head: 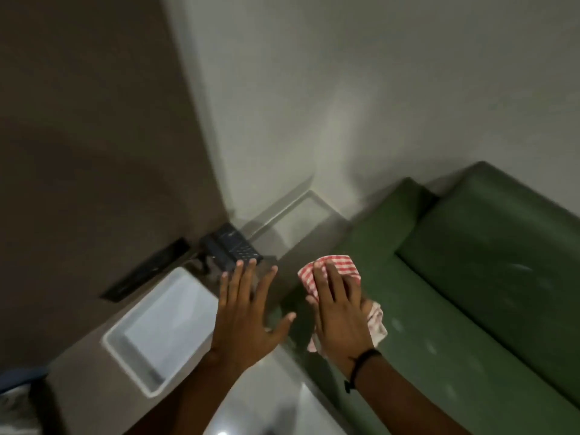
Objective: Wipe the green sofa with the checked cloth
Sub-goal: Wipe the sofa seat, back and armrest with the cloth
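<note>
1. Head view: right hand [340, 312] pressed flat, fingers together, on the checked cloth [332, 271], pinning it against the near armrest of the green sofa [470, 293].
2. Left hand [243, 321] spread open, holding nothing, hovering above the white tray [125, 343] and dark telephone [230, 248] on the tabletop [78, 340] beside the sofa.
3. Judging progress: wiping under way at the armrest. Pale smudges visible on the seat cushion, so seat and backrest probably yet to be wiped; most of the job seemingly left.
</note>
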